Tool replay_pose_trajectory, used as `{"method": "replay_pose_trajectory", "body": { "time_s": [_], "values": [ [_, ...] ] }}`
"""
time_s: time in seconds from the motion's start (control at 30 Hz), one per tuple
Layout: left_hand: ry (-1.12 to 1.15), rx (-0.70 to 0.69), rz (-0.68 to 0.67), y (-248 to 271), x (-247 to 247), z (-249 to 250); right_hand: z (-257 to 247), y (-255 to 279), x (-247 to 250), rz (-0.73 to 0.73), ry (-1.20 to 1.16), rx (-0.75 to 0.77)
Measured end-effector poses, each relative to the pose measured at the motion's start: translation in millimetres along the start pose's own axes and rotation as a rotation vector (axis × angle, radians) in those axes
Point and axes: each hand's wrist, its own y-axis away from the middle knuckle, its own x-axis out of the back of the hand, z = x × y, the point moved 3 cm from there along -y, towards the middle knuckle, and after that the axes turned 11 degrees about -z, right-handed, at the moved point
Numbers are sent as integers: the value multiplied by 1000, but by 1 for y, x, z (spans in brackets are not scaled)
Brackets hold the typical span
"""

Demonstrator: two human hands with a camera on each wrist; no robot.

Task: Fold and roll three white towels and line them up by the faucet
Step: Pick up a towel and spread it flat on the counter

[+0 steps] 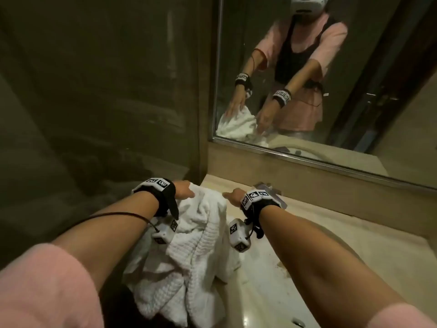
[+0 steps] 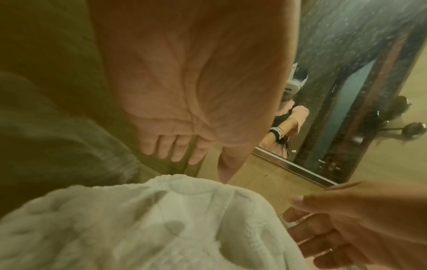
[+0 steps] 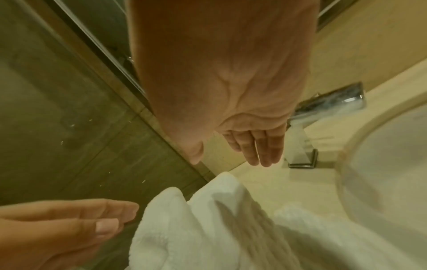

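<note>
A crumpled white waffle-textured towel [image 1: 189, 242] is lying between and under the hands, hanging over the counter edge. The left hand [image 1: 183, 188] and right hand [image 1: 233, 194] are both spreading flat, fingers straight, holding nothing. Beige stone counter [image 1: 331, 245] is lying under the right hand, with a chrome faucet [image 3: 323, 117] just beyond its fingers and a mirror [image 1: 307, 67] ahead.

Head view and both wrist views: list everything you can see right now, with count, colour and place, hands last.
towels: white heap, count unclear, crumpled on the counter's left end, unfolded
faucet: one, chrome, by the back wall beside the basin
basin: one, pale, set into the counter on the right
counter: one, beige stone, under the mirror
mirror: one, on the wall, reflecting the person
wall panel: dark, left of the mirror
left hand: fingers straight, at the heap's far edge
right hand: fingers straight, beside the heap near the faucet
</note>
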Motion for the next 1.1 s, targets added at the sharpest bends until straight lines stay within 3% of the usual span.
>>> {"method": "replay_pose_trajectory", "body": {
  "time_s": [0.23, 0.43, 0.7, 0.83, 1.0, 1.1],
  "values": [
    [63, 47, -161, -12, -8, -12, -10, -10, -16, -91, -408, -23],
    [-23, 27, -157, -24, -17, -11, -10, -25, -29, -172, -556, -91],
    [-55, -29, -171, -18, -10, -13, -7, -28, -32, -115, -630, -62],
    [26, -149, -130, -13, 1, -8, -15, -19, -29, -54, -674, 1],
    [232, -284, 49, 10, 26, 4, -34, 11, -26, 12, -847, 151],
    [383, -363, -40, 28, 35, 15, -46, 47, -21, 4, -879, 307]
  ]
}}
